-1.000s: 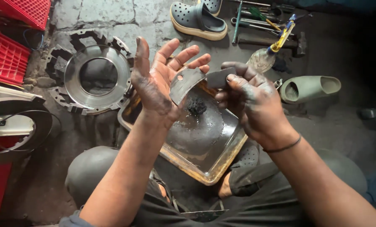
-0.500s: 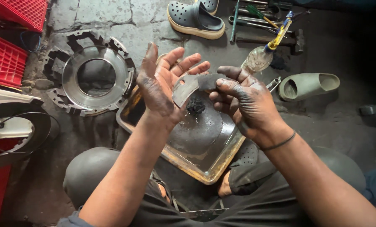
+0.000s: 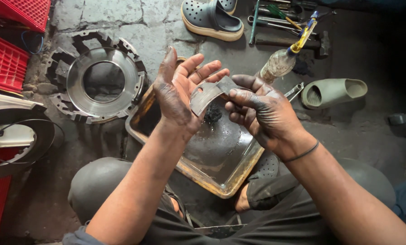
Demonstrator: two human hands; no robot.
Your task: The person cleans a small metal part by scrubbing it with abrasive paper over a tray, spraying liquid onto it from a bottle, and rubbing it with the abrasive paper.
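Observation:
A curved grey metal plate (image 3: 203, 96) with a small hole is held above a shallow square metal pan (image 3: 221, 174). My right hand (image 3: 262, 113), black with grease, pinches the plate's right end between thumb and fingers. My left hand (image 3: 178, 90) is spread flat, its palm pressed against the plate's left side, fingers pointing up. The pan holds dark oily liquid, and a black wad (image 3: 213, 114) lies in it just below the plate.
A round toothed clutch cover (image 3: 98, 81) lies on the stone floor to the left. Red plastic crates (image 3: 8, 45) stand at far left. A clog (image 3: 209, 18), hand tools (image 3: 275, 20), a dusty bottle (image 3: 280, 61) and a green slipper (image 3: 334, 90) lie beyond.
Both hands have drawn closer together around the plate, and my left palm now lies against it. The plate has turned a little; the view has shifted slightly.

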